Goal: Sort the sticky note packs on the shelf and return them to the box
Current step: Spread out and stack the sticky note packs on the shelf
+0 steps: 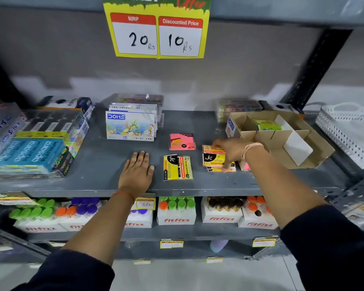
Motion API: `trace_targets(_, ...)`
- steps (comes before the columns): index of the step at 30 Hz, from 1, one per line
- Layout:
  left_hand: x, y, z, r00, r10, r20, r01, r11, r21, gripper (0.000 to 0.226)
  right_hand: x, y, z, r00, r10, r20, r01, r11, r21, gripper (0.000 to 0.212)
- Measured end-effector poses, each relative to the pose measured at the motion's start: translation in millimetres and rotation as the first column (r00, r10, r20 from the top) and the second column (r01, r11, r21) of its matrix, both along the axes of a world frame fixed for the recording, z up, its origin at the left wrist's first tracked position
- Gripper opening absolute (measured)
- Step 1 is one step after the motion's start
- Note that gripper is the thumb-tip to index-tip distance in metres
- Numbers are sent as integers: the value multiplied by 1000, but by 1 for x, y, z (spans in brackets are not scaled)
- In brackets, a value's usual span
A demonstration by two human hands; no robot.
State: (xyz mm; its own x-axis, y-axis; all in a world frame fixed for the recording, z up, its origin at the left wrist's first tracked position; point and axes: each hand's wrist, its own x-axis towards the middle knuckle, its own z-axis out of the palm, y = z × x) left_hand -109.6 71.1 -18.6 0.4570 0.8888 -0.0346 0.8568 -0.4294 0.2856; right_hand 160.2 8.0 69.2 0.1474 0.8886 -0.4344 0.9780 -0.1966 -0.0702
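Sticky note packs (pixel 215 159) under our right hand (pixel 231 151) look light, slippery; we pinch their edges. Left hand (pixel 138 170) lies flat, open.

packs (pixel 178 168) left of box (pixel 282 141)

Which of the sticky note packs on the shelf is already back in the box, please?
The green pack in the cardboard box. The pink pack, yellow pack and the orange-edged stack lie on the shelf outside it.

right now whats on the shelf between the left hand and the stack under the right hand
In the head view, one yellow sticky note pack lies between the left hand and the stack.
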Motion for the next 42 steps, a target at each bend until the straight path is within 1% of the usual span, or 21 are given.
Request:
trace_targets(2,0,0,1,1000,-1,-9,1,1000,-2,52,2,0,3,1000,9,-7,-9,998,59,77)
trace_targets(6,1,1,1,1000,9,-28,-9,1000,0,52,5,0,16,1000,15,-26,-12,994,112,68)
trace_targets(9,1,1,0,1000,12,-19,-12,1000,6,52,-3,1,32,990,33,-137,-4,977,213,67)
trace_targets(11,0,1,0,1000,11,-1,-10,1000,14,52,-23,5,38,973,108,-202,-53,965,258,69)
trace_targets(12,0,1,-1,1000,10,4,-10,1000,15,53,-36,8,36,964,153,-218,-95,962,255,69)
trace_targets(14,0,1,-1,1000,13,6,-13,1000,17,52,-63,12,22,952,232,-197,-188,957,221,67)
trace_targets(16,0,0,-1,1000,13,5,-13,1000,19,52,-78,16,1,947,272,-172,-242,954,175,65)
trace_targets(18,1,0,-1,1000,10,-7,-10,1000,25,52,-81,16,-18,950,249,-188,-226,964,139,67)
trace_targets(21,2,2,0,1000,12,-24,-11,1000,22,52,-80,13,-29,946,245,-210,-214,964,159,68)
trace_targets(23,2,2,0,1000,10,-29,-10,1000,13,52,-74,10,-23,944,238,-227,-197,962,188,73)
trace_targets(25,2,1,0,1000,12,-27,-11,1000,11,52,-53,8,-10,956,179,-233,-124,965,232,78)
trace_targets(26,1,1,0,1000,12,-28,-11,1000,10,52,-39,8,-3,968,141,-206,-93,969,229,80)
trace_targets(27,1,1,0,999,10,-33,-10,1000,8,52,-26,7,2,983,106,-149,-76,978,193,84)
trace_targets(29,2,1,0,999,7,-44,-7,1000,5,53,-6,5,4,998,60,-24,-58,997,60,89)
trace_targets(30,2,1,1,999,7,-45,-7,1000,1,53,-2,4,3,999,41,-6,-41,999,3,88)
trace_targets(32,1,1,1,999,7,-44,-7,1000,-5,53,1,2,-1,1000,4,-27,-5,1000,-29,81)
trace_targets(35,2,0,1,999,3,-44,-3,1000,-8,53,3,3,0,998,2,-67,-1,1000,25,68)
trace_targets(38,2,1,1,999,1,-47,-2,1000,-5,53,5,5,3,995,9,-97,-6,999,38,65)
trace_targets(40,2,1,1,999,3,-46,-3,1000,-3,53,6,7,11,987,-4,-160,16,997,70,64)
trace_targets(42,2,0,0,999,5,-37,-5,1000,6,53,1,14,22,967,-23,-252,58,989,135,63)
